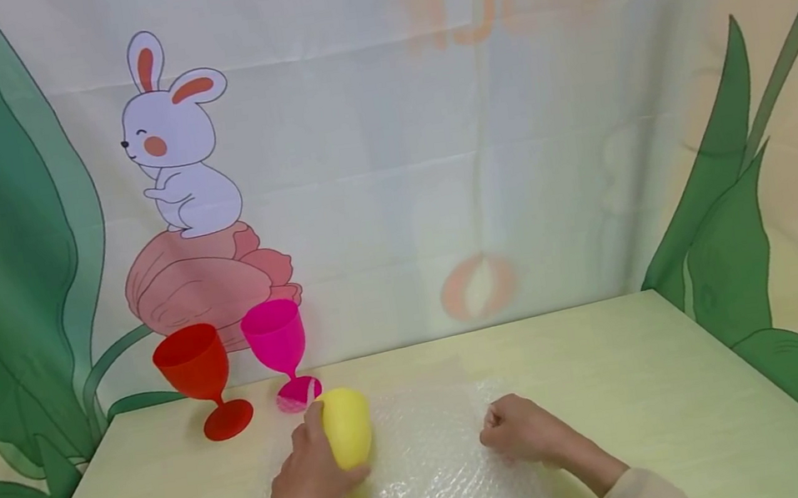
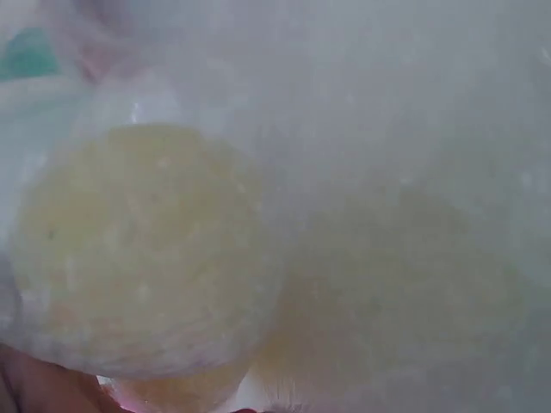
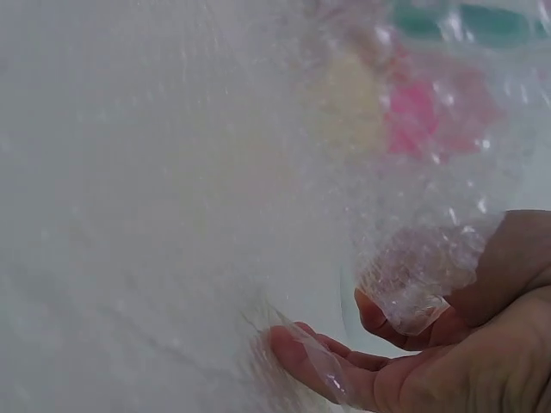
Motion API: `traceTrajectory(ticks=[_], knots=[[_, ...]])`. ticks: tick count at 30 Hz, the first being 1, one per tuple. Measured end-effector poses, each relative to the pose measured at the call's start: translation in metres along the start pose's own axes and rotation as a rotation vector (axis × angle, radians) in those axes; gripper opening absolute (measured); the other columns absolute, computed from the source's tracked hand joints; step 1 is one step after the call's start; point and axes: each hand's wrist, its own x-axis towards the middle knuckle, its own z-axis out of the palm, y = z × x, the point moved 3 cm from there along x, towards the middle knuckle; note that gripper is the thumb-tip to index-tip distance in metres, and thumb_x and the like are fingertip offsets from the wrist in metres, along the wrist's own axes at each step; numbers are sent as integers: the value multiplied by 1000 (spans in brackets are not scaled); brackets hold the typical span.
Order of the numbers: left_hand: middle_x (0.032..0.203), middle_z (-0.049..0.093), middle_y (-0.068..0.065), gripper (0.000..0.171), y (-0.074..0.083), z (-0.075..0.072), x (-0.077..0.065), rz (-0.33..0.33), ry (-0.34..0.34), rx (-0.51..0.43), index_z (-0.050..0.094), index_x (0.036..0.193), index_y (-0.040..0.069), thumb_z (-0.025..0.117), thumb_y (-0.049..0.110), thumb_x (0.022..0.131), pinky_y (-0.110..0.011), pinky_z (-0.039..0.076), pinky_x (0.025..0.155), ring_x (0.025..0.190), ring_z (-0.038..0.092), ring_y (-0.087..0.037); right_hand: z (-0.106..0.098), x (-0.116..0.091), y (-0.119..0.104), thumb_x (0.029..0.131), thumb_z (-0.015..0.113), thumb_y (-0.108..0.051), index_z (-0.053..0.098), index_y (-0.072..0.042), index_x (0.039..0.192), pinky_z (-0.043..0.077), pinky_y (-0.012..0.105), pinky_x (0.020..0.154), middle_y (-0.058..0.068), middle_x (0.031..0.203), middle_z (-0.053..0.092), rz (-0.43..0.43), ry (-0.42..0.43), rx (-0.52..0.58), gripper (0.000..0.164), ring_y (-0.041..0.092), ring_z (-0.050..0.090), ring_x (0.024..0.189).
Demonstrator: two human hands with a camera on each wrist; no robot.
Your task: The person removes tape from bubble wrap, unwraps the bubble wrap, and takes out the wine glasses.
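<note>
In the head view my left hand [image 1: 310, 471] grips the cup of a yellow plastic goblet [image 1: 349, 424], its thumb across the lower bowl. The goblet stands slightly tilted, round foot downward. Clear film pokes up by the fingers. A sheet of bubble wrap [image 1: 435, 463] stretches between my hands. Through this wrap [image 2: 387, 129] the left wrist view shows the goblet [image 2: 146, 241] blurred. My right hand [image 1: 524, 428] holds the sheet's right side. Wrap also lies over the fingers of my right hand [image 3: 456, 353] in the right wrist view, pinched near the thumb.
A red goblet [image 1: 195, 364] and a pink goblet [image 1: 276, 337] stand upright at the back left of the pale table [image 1: 610, 356]. Behind the table hangs a printed curtain [image 1: 372, 160] with a rabbit and tulips.
</note>
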Motion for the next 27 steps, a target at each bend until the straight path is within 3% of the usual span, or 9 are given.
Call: traceTrajectory(ticks=[7,13,18,27], knots=[[122,50,-22,104,-4,-5,5,58,6,-66,19,154,5,87,27,79,-59,54,83,98,57,-36,-3,-4,2,86,60,4,53,-5,72,49,27,57,4,74,55,28,25,54,18,16,54,66],[122,44,-24,104,-8,-8,6,56,6,-68,18,157,4,85,30,82,-57,54,83,99,56,-36,-5,-4,7,83,58,7,53,-4,70,48,26,57,3,72,56,12,39,55,18,15,55,65],[119,42,-24,104,-10,-9,5,47,13,-71,19,158,4,84,32,83,-54,54,79,96,56,-36,-5,-3,11,81,58,8,54,-6,67,47,25,55,1,68,57,14,43,1,21,13,56,61],[110,54,-20,104,-14,-12,2,40,24,-58,19,160,5,82,37,84,-52,54,77,102,53,-38,-2,2,10,77,57,9,57,-8,60,37,21,49,-3,56,57,7,95,-170,24,9,53,52]])
